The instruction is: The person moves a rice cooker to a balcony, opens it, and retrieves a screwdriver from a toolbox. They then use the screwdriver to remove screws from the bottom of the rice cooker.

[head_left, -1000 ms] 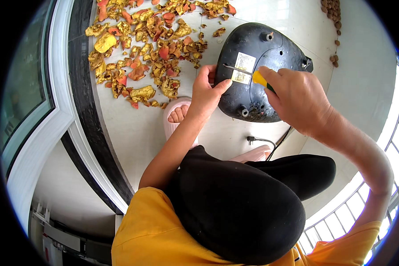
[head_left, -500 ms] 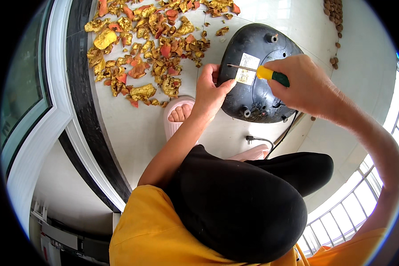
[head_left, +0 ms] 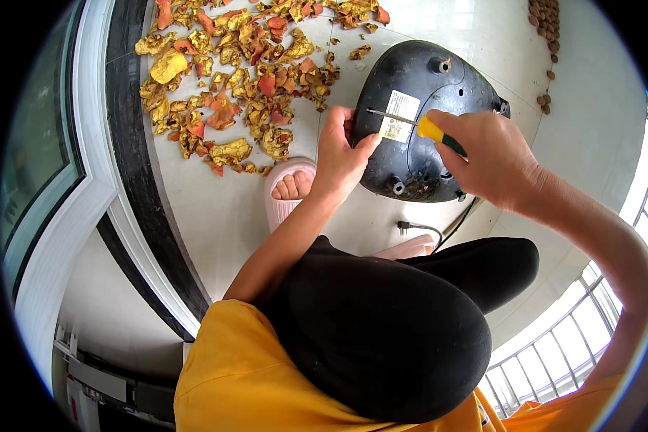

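A rounded black plastic appliance housing (head_left: 428, 79), with short round feet and a white label (head_left: 403, 106), lies with its underside up on the tiled floor. My left hand (head_left: 340, 160) holds its left edge, thumb on top and fingers partly hidden over the side. In my right hand (head_left: 491, 155) is a screwdriver (head_left: 430, 129) with a yellow and green handle. Its thin metal shaft runs left across the label, and the tip is at a small hole near the housing's left edge. How deep the tip sits cannot be seen.
Dried yellow and orange peel pieces (head_left: 255, 86) cover the floor at the upper left. A black plug (head_left: 405, 225) and cord lie below the housing. Brown nut-like things (head_left: 543, 29) line the far right wall. My slippered foot (head_left: 290, 191) is close by; railings (head_left: 554, 353) stand right.
My right hand has turned and shifted slightly downward, with the screwdriver shaft tilting a little more. The tip stays at the hole, and my left hand keeps its hold.
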The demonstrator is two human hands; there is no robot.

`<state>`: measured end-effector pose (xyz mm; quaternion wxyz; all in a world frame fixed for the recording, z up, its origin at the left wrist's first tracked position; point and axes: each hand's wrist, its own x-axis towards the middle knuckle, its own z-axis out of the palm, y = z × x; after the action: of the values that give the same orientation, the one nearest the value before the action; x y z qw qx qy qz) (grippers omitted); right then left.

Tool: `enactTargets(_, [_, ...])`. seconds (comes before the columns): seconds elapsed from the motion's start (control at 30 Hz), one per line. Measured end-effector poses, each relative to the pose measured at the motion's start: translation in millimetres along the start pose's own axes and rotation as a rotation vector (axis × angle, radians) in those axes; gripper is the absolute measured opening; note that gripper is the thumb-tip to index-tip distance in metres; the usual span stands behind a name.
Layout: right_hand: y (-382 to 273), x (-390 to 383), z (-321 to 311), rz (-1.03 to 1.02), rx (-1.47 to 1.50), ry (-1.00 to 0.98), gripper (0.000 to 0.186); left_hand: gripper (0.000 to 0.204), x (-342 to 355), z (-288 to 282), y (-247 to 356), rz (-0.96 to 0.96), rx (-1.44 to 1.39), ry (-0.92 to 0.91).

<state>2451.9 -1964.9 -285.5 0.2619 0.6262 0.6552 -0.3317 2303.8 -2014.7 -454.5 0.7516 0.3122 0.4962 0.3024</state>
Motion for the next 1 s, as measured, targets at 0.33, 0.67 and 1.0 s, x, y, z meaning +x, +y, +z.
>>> enactTargets(0.33, [1,4,-20,-0.409,-0.686,0.015,0.023,0.028,-1,0,8,-0.079,-0.024,-0.073])
enactTargets(0.67, [-9,-4,-19,0.267,0.552,-0.201,0.024,0.035,4,-8,2,-0.080,-0.043,-0.105])
enactTargets(1.0, [-5,6,-25,0.623,1.086,-0.456,0.029,0.036,3,-9,3,-0.086,-0.043,-0.115])
